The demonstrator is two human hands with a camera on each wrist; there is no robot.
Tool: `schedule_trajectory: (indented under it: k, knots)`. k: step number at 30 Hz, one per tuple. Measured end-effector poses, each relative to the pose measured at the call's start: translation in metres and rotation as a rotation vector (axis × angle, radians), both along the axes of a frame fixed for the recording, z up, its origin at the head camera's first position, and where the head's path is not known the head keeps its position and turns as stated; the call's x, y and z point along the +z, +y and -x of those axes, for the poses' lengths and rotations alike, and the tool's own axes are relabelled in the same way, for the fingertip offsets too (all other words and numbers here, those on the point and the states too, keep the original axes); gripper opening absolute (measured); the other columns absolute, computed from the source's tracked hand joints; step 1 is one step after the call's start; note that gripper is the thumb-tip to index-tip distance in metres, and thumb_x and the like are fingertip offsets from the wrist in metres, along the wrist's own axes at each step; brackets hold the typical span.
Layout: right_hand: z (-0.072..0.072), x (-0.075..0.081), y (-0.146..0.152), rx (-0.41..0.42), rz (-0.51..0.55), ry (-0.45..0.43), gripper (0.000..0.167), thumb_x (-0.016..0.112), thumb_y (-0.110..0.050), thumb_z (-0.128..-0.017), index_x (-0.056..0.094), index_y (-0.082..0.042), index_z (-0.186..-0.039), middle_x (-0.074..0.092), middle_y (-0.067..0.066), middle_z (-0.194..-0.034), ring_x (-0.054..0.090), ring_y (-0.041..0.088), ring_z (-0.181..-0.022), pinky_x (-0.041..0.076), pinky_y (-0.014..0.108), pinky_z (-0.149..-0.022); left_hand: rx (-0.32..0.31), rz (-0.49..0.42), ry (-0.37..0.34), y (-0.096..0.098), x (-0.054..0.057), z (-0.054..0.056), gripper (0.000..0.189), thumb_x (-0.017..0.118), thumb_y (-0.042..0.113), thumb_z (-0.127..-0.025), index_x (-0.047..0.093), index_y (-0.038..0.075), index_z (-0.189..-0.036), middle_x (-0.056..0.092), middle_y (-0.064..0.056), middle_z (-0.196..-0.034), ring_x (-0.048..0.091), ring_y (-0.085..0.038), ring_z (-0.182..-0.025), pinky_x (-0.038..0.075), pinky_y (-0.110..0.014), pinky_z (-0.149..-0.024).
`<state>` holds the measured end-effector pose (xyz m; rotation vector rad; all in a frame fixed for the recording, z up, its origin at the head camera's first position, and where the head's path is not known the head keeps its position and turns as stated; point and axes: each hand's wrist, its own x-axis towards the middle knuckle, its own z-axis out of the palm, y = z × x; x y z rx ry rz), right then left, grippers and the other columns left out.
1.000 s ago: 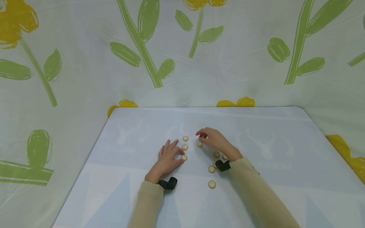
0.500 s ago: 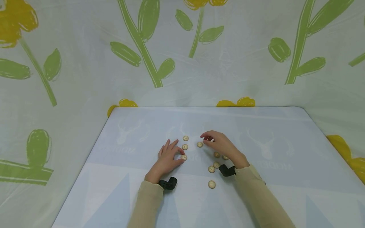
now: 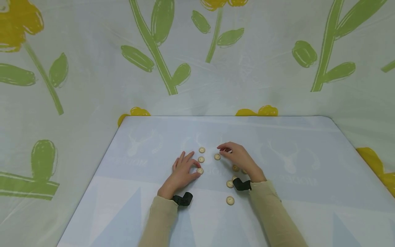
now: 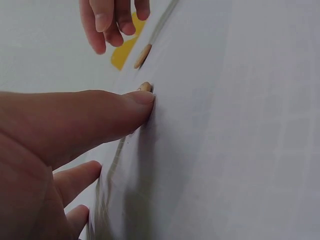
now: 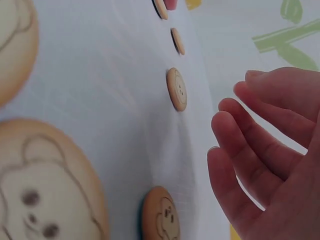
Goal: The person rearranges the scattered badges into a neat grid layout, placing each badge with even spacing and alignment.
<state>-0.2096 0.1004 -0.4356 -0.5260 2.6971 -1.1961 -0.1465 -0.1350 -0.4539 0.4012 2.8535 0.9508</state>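
A white backdrop printed with green stems and yellow flowers stands beyond a person's left hand and right hand; a pale blue-and-white table spreads beneath both. The left hand pinches a round, tan, wooden-looking disc. The right hand hovers, fingers loosely bent around nothing, a matching bear-faced disc just left of its thumb. Two more discs lie just beyond the left hand's.

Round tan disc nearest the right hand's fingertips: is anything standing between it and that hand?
Nothing visible stands between the right hand and the round tan disc. The left hand, pinching another disc, is on the far side, out of that gap.
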Motion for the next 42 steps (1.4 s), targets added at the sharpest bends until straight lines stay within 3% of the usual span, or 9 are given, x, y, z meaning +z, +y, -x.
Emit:
schedule_trajectory:
  k: [16, 22, 42]
  knots:
    - [-0.003, -0.012, -0.002, -0.048, -0.025, -0.043, 0.023, 0.06, -0.023, -0.085, 0.061, -0.018, -0.108, 0.058, -0.003, -0.098, 0.053, 0.015, -0.088, 0.044, 0.034, -0.079, -0.009, -0.019, 0.002, 0.0, -0.001, -0.001, 0.013, 0.064, 0.026, -0.08, 0.055, 0.023, -0.089, 0.025, -0.007, -0.144, 0.001, -0.033, -0.134, 0.003, -0.054, -0.101]
    - [-0.003, -0.015, -0.003, -0.019, -0.043, -0.003, 0.024, 0.06, -0.021, -0.085, 0.061, -0.015, -0.108, 0.058, -0.002, -0.097, 0.053, 0.014, -0.085, 0.044, 0.032, -0.076, -0.005, -0.011, 0.006, 0.0, -0.001, -0.001, 0.013, 0.065, 0.026, -0.08, 0.056, 0.024, -0.089, 0.025, -0.007, -0.144, 0.001, -0.033, -0.134, 0.003, -0.055, -0.1]
    - [-0.006, -0.013, -0.011, 0.014, -0.16, 0.0, 0.03, 0.062, -0.019, -0.083, 0.06, -0.017, -0.113, 0.051, 0.0, -0.1, 0.05, 0.014, -0.087, 0.042, 0.033, -0.073, -0.001, -0.02, 0.005, 0.0, 0.002, -0.002, 0.013, 0.065, 0.024, -0.08, 0.057, 0.022, -0.09, 0.026, -0.008, -0.144, 0.002, -0.034, -0.134, 0.002, -0.055, -0.1]
